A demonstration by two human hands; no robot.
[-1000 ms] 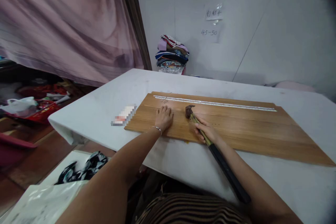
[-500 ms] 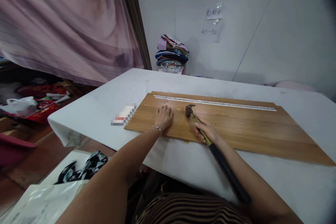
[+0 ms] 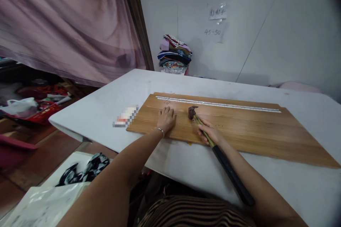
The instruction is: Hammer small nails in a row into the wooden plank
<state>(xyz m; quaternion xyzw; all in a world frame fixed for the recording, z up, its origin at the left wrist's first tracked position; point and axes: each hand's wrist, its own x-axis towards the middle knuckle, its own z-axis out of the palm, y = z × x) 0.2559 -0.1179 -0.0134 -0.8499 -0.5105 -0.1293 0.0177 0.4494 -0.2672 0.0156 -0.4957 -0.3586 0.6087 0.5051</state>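
My left hand (image 3: 167, 119) lies palm down on a wooden board (image 3: 253, 127), its fingers stretched toward several thin nails (image 3: 167, 102) just beyond them. A bracelet (image 3: 160, 131) circles that wrist. My right hand (image 3: 209, 132) is wrapped round the upper handle of a claw hammer (image 3: 226, 166). The rusty hammer head rests at or just over the board, to the right of my left hand; contact cannot be made out. Its black grip slants back toward my body. A long white strip (image 3: 218, 104) runs along the board's far side. Small dark marks dot the wood right of the hammer.
The board lies on a white-covered table (image 3: 106, 103). Left of it is a blurred-out rectangular item (image 3: 125, 116). Folded cloths (image 3: 174, 55) are stacked by the wall, which carries paper notes (image 3: 217, 12). A pink curtain (image 3: 74, 25) hangs at left; patterned fabric (image 3: 85, 170) sits lower left.
Both hands, the hammer and the board keep their places. At the table's left corner, the hanging edge of the white cover has shifted.
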